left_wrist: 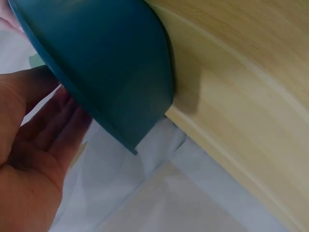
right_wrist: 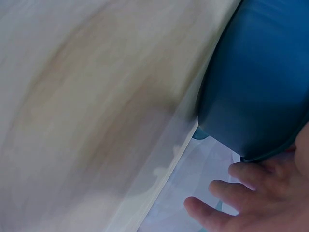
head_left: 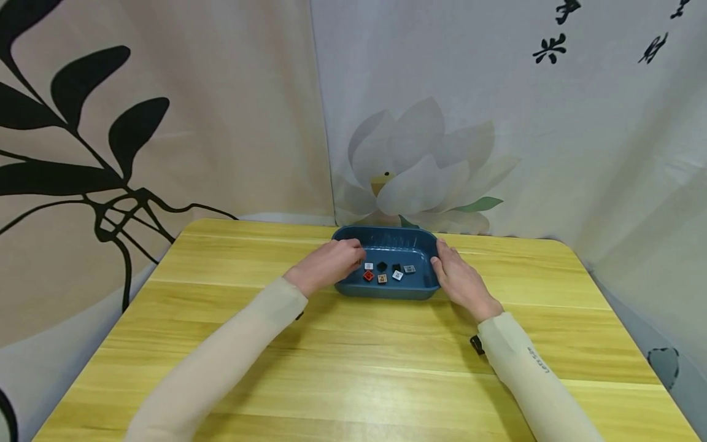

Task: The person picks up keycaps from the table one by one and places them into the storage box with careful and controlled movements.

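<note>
A blue rectangular tray (head_left: 386, 293) sits near the far edge of the table with several small square pieces in it. Among them are a red piece (head_left: 368, 276), a tan piece (head_left: 382, 279), a white piece (head_left: 397, 275) and a black piece (head_left: 382, 266). My left hand (head_left: 334, 261) reaches over the tray's left rim with bent fingers; in the left wrist view the rim hides its fingertips, so I cannot tell whether they hold a piece. At the right rim rests my right hand (head_left: 461, 279), thumb by the edge. Its other fingers (right_wrist: 231, 191) extend loosely spread outside the wall.
The light wooden table (head_left: 353, 380) extends toward me and to both sides. Behind its far edge hangs a pale curtain (head_left: 254, 123) printed with dark leaves, a lotus flower and black characters. A dark band shows at each wrist by the sleeve cuffs.
</note>
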`<action>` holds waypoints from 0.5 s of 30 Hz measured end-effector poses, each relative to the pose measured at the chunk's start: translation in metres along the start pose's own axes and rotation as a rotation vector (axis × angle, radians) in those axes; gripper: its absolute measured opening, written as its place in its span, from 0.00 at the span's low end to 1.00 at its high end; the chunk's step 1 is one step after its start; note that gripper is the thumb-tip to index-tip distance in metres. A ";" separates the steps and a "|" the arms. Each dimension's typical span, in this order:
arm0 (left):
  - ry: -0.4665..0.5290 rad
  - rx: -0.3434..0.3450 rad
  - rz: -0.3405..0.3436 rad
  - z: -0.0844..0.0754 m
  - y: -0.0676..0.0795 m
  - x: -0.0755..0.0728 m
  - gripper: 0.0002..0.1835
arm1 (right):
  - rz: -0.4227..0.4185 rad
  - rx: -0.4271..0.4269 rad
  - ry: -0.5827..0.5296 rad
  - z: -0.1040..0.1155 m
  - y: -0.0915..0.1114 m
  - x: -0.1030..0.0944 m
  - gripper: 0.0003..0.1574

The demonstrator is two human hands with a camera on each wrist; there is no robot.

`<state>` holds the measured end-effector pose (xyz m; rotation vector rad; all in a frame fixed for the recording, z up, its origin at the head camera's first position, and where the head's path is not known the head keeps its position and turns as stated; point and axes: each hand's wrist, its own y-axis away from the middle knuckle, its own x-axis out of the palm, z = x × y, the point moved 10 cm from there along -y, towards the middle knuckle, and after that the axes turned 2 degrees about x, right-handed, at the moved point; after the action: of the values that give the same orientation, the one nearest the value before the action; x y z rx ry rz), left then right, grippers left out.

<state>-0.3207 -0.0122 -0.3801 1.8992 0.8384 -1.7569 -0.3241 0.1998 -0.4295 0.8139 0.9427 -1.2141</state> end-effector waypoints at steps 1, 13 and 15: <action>-0.003 -0.009 0.018 0.001 -0.002 0.003 0.10 | 0.000 -0.002 0.000 0.000 0.000 0.000 0.39; 0.016 -0.051 0.109 0.006 -0.015 0.023 0.06 | 0.008 0.002 -0.002 -0.001 0.000 0.000 0.39; 0.022 -0.062 0.123 0.008 -0.016 0.025 0.07 | 0.008 0.003 -0.002 -0.001 -0.001 0.000 0.39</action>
<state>-0.3365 -0.0019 -0.4043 1.8917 0.7577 -1.6220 -0.3248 0.2003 -0.4301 0.8174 0.9354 -1.2096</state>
